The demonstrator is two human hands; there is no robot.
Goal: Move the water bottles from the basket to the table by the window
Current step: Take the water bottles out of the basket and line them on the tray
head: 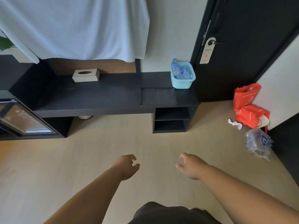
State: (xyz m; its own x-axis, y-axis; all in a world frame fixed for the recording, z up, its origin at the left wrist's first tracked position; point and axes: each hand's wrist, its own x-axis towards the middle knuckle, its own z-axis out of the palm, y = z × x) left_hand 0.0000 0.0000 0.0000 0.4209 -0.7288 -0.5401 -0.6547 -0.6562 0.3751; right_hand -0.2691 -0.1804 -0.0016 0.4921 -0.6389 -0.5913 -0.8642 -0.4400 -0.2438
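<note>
A light blue plastic basket (183,83) stands at the right end of a long black desk (97,97), next to a dark door. Several clear water bottles (179,71) with blue labels lie and lean inside it; one sticks up at the basket's left corner. My left hand (127,166) and my right hand (191,166) reach forward over the pale wood floor, well short of the desk. Both hands hold nothing and their fingers are loosely spread. No window table is in view.
A tissue box (85,75) sits on the desk's left half. A white cloth (72,28) hangs above it. Red plastic bags (249,105), crumpled paper and a clear bag (258,143) of crushed bottles lie on the floor at right. A glass-fronted cabinet (21,120) stands at left.
</note>
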